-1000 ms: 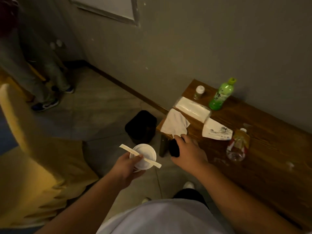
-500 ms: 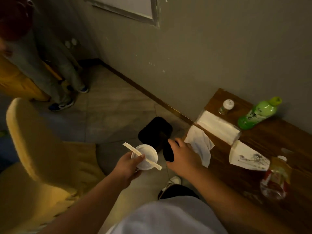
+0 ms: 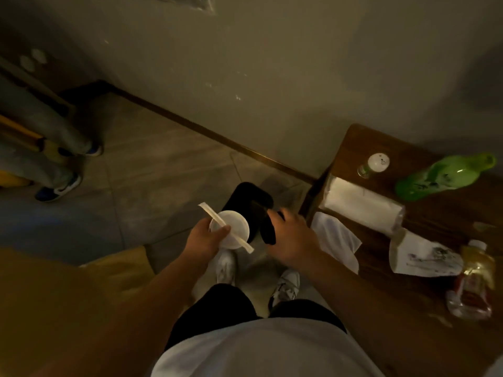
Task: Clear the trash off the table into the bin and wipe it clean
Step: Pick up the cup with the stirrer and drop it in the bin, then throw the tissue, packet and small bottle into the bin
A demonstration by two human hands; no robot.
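A yellow chair (image 3: 81,289) fills the lower left corner, standing on the grey tiled floor (image 3: 152,172). At the far left a second person's legs (image 3: 40,137) in grey trousers end in dark blue sneakers (image 3: 58,187) planted on the tiles. A wooden skirting board (image 3: 206,131) runs along the foot of the plain grey wall (image 3: 272,63), and the corner of a framed panel (image 3: 190,2) shows blurred at the top edge.

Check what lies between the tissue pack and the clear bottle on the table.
Head view: a crumpled printed paper wrapper lies between the tissue pack and the clear bottle, on the table.
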